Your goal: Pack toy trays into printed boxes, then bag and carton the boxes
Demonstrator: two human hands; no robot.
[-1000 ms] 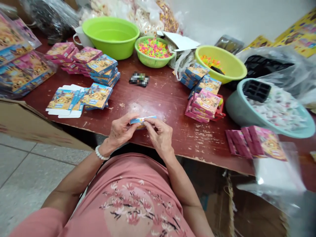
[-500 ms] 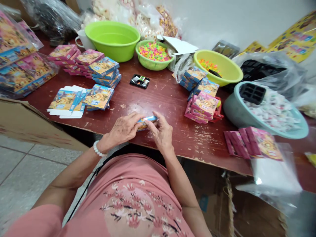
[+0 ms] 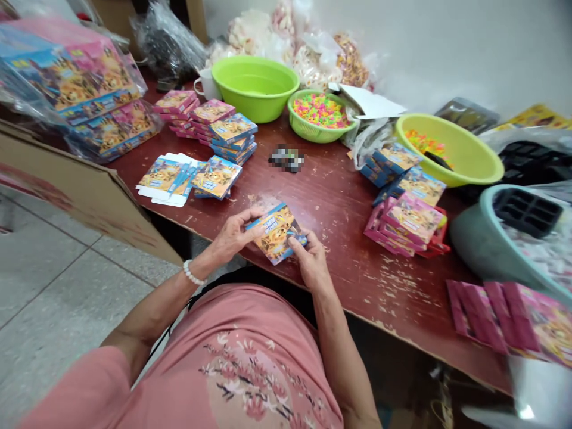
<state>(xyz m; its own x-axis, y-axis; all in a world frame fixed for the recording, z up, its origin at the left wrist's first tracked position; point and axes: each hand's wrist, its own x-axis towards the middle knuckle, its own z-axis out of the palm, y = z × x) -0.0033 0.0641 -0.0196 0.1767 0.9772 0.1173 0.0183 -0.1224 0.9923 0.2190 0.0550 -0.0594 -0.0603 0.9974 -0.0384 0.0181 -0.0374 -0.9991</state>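
A small blue and yellow printed box [image 3: 273, 232] is held over the table's front edge, its printed face up. My left hand [image 3: 236, 233] grips its left side, and my right hand [image 3: 311, 257] grips its lower right corner, thumb on top. Flat blue cartons [image 3: 163, 174] lie fanned to the left, beside a short pile of blue boxes [image 3: 218, 175]. Beyond the held box sits a small dark item [image 3: 286, 159], its details blurred.
Stacked boxes [image 3: 232, 129] stand at the back left. A green basin [image 3: 255, 83], a basket [image 3: 319, 117] of colourful pieces, a yellow bowl [image 3: 473, 156] and a grey-blue tub [image 3: 469, 229] line the back and right. Pink boxes [image 3: 412, 220] are piled at right.
The box in my hands has turned from edge-on to show its printed face. My right hand has shifted to its lower corner. The view has swung left, so the table things appear further right.
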